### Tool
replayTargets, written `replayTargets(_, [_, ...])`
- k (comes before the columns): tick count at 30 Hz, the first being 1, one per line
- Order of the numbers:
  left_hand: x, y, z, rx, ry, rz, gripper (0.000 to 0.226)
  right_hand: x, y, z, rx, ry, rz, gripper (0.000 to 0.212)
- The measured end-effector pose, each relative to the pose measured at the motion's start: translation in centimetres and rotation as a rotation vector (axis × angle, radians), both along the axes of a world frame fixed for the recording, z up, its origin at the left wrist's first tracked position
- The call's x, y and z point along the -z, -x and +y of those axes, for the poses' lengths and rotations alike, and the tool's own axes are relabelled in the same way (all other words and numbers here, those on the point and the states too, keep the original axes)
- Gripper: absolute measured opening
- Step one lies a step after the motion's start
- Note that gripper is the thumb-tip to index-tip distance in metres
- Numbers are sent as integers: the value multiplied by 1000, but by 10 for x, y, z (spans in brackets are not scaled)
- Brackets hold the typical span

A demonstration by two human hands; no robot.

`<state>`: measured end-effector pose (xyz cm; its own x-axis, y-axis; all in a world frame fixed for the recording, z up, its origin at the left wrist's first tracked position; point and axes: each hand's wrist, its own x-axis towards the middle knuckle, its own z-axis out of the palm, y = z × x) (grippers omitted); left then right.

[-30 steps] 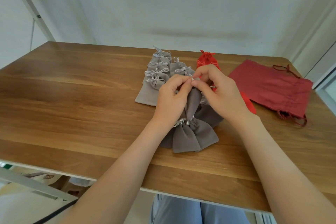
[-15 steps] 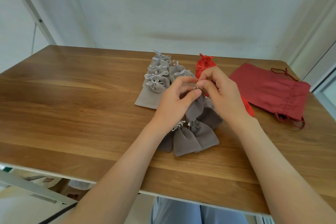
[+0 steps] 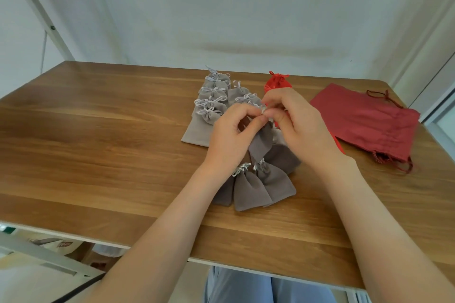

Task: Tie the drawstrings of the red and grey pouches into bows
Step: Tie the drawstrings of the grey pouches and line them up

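While both hands pinch its cord, one grey pouch (image 3: 261, 141) hangs lifted just above the middle of the table (image 3: 98, 142): bow under way, not finished.

The drawstring (image 3: 264, 109) is held at the pouch mouth. The left hand (image 3: 231, 135) pinches it between thumb and forefinger, and the right hand (image 3: 302, 128) meets it there with curled fingers closed on the same cord. No complete bow shows, so the step is judged to be forming or crossing the loops. The next move calls for a steady pull on both loops without letting the thin cord slip. Behind lie grey pouches with tied bows (image 3: 211, 103), and in front is a cluster of gathered grey pouches (image 3: 253, 189). A small red pouch (image 3: 278, 81) and a large flat red bag (image 3: 364, 123) lie to the right. No brand, label or writing is legible.
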<state>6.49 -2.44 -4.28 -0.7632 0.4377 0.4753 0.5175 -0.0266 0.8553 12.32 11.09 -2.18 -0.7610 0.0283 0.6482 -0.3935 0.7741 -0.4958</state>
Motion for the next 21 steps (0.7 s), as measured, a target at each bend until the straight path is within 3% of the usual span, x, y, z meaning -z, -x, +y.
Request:
replayTargets(4, [-6, -1, -1, -20, -177, -127, 13, 0, 0, 2, 81, 59, -78, 29])
replayTargets(10, [-7, -1, 0, -13, -282, -250, 17, -4, 0, -8, 65, 17, -255, 30])
replayTargets(15, [-6, -2, 2, -78, -301, -289, 18, 3, 6, -10, 165, 20, -247, 14])
replayTargets(18, [-5, -5, 5, -26, -372, -348, 23, 7, 8, -15, 199, -80, -205, 20])
replayTargets(21, [-8, -8, 7, 19, -437, -427, 11, 6, 9, -18, 218, -128, -169, 12])
